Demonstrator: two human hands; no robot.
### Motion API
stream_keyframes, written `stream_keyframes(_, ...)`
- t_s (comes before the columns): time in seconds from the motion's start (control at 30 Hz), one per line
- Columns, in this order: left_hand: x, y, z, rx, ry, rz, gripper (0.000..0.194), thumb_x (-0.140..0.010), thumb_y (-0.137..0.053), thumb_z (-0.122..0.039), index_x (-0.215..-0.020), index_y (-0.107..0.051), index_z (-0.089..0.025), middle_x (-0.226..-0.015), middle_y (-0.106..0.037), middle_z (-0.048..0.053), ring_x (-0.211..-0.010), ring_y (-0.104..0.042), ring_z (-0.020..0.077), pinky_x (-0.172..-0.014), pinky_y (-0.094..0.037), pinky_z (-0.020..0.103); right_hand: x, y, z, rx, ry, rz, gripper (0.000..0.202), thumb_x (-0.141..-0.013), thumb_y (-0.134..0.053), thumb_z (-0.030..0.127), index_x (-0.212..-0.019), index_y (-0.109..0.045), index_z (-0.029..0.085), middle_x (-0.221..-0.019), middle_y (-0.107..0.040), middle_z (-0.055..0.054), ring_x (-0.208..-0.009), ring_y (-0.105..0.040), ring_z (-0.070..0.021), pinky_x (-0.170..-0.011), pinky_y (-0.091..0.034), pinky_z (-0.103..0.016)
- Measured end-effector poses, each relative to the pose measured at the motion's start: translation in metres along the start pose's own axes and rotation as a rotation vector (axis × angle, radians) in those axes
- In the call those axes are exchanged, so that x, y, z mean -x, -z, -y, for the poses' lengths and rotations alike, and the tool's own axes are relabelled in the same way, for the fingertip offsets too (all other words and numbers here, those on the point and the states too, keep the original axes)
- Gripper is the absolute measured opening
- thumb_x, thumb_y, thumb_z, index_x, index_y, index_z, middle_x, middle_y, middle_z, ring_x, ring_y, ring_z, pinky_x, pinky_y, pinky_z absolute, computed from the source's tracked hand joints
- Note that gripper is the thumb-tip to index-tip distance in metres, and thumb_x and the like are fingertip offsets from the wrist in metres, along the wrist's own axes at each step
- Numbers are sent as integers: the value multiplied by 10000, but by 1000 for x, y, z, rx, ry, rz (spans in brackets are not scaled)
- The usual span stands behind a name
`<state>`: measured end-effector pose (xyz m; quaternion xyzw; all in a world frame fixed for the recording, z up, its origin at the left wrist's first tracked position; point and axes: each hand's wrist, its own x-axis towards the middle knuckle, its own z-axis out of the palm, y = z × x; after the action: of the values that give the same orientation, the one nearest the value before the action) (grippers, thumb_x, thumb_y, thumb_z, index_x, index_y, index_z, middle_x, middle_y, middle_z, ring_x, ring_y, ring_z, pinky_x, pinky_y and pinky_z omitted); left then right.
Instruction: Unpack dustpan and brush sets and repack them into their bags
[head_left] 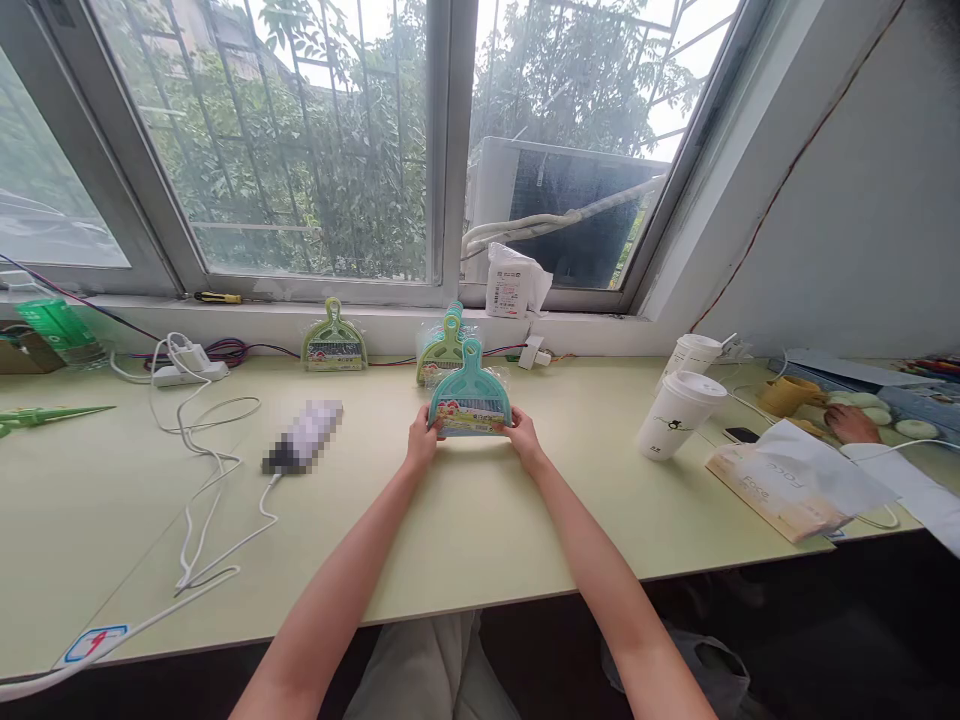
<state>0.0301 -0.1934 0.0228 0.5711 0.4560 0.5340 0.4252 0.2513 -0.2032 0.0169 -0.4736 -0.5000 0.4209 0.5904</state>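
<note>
Head view: pale yellow surface (480, 530) nearest, arrow sticker (96, 645) by left front edge. Fingers of left hand (422, 440) and right hand (524, 438) pinching low corners of blue dustpan (471, 408), mid-surface; lifted or resting, cannot tell. White cups (681, 418) off to right. Green dustpan (334, 352) near wall. White packet (510, 286) on sill. Big window (448, 150), leafy trees (322, 180) outside.

Turquoise dustpan (471, 388), upright in clear wrap (looped handle (472, 361) topmost), before a green dustpan (441, 351).
</note>
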Motion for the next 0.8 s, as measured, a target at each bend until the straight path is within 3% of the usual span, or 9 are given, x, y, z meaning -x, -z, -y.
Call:
stream_keyframes(0.1, -1, 1, 0, -28, 2, 4, 423, -760, -565, -279, -1170, -538, -181, -1071, -639, 92, -895, -616, 218, -622, -592, 317, 0, -1, -1, 7, -2, -1, 434, -543, -741, 293, -949, -631, 188, -988, -702, -59, -929, -634, -222, -831, -539, -362)
stream_keyframes(0.57, 2, 2, -1, -117, -37, 22, 356, -802, -529, -267, -1153, -495, -213, -1064, -637, 82, -892, -610, 213, -627, -566, 305, -3, -1, -5, 131, 41, -23, 401, -564, -709, 289, -938, -596, 199, -989, -695, -61, -880, -641, -216, -794, -542, -348)
stream_keyframes(0.8, 3, 3, 0, -246, -107, -6, 331, -822, -527, -274, -1152, -518, -243, -975, -692, 53, -835, -636, 217, -731, -506, 334, 1, -3, 0, 242, 83, -51, 343, -609, -664, 279, -936, -577, 223, -972, -690, -33, -869, -634, -211, -744, -529, -323)
